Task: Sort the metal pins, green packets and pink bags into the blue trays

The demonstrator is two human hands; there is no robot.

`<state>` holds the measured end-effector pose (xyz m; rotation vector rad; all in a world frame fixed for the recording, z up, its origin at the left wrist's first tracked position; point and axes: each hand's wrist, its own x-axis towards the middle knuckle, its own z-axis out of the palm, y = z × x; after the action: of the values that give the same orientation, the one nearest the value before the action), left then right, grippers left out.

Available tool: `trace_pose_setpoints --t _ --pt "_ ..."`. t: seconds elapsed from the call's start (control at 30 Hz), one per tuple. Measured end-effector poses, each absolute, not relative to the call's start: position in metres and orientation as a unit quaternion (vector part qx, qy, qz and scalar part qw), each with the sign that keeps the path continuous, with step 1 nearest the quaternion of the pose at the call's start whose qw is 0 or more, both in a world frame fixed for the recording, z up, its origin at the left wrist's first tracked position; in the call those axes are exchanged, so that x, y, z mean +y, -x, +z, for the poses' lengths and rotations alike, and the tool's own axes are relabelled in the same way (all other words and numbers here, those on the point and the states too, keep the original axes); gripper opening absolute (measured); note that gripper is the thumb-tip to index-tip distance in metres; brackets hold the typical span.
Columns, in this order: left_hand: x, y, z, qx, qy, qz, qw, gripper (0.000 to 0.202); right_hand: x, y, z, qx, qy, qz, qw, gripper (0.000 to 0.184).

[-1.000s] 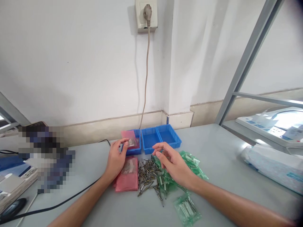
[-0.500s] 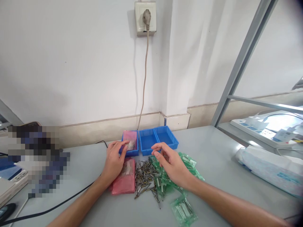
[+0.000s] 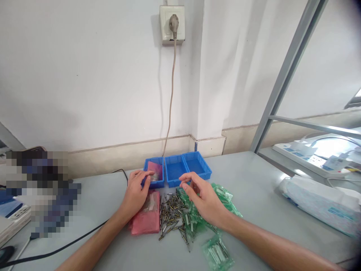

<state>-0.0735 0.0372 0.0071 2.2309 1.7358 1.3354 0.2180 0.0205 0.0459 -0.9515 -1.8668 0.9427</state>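
Note:
My left hand [image 3: 137, 191] reaches over the near left edge of the left blue bin [image 3: 153, 185]. Its fingers are spread, with index finger and thumb beside a pink bag [image 3: 156, 168] of small parts lying in that bin. Under and beside the wrist lies a stack of red-pink bags [image 3: 146, 223]. Above a heap of green plastic packets [image 3: 194, 222] hovers my right hand [image 3: 203, 195], fingers loosely curled, a gap between thumb and index, nothing visible in them. Between the hands is a pile of loose metal pins [image 3: 172, 210] with dark and brassy parts.
Two more blue bins, a middle one [image 3: 175, 169] and a right one [image 3: 197, 165], stand behind the pile. One green packet [image 3: 217, 253] lies nearer me. A soft white-blue pack [image 3: 321, 205] sits at right. A black cable [image 3: 70, 241] crosses the left side.
The pink bag in the left bin has slid down and tilted, and my left fingers have loosened from it. My right hand stays nearly in place; the view has shifted slightly.

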Motion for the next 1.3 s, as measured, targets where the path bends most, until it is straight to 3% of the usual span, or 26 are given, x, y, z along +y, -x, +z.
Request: trace_pose_setpoints --t 0.5,0.63,0.9,1.03,1.17,1.3 --pt "0.032 0.07 0.011 0.599 -0.733 0.311 -0.087 0.045 0.02 -0.219 0.048 -0.774 0.376 0.341 0.378 0.021" --pt "0.031 0.068 0.012 0.586 -0.743 0.301 -0.114 0.039 0.023 -0.22 0.046 -0.796 0.381 0.306 0.358 0.02" --pt "0.022 0.066 0.018 0.569 -0.763 0.274 -0.137 0.03 0.026 -0.22 0.045 -0.908 0.348 0.097 0.212 0.011" --pt "0.012 0.067 0.024 0.519 -0.785 0.286 -0.18 0.027 0.025 -0.218 0.044 -0.921 0.345 0.061 0.17 0.012" --pt "-0.001 0.066 0.032 0.427 -0.862 0.242 -0.123 0.035 0.025 -0.218 0.042 -0.92 0.351 0.059 0.161 0.014" --pt "-0.012 0.063 0.035 0.437 -0.883 0.171 -0.025 0.027 0.023 -0.22 0.039 -0.923 0.351 0.063 0.145 0.017"
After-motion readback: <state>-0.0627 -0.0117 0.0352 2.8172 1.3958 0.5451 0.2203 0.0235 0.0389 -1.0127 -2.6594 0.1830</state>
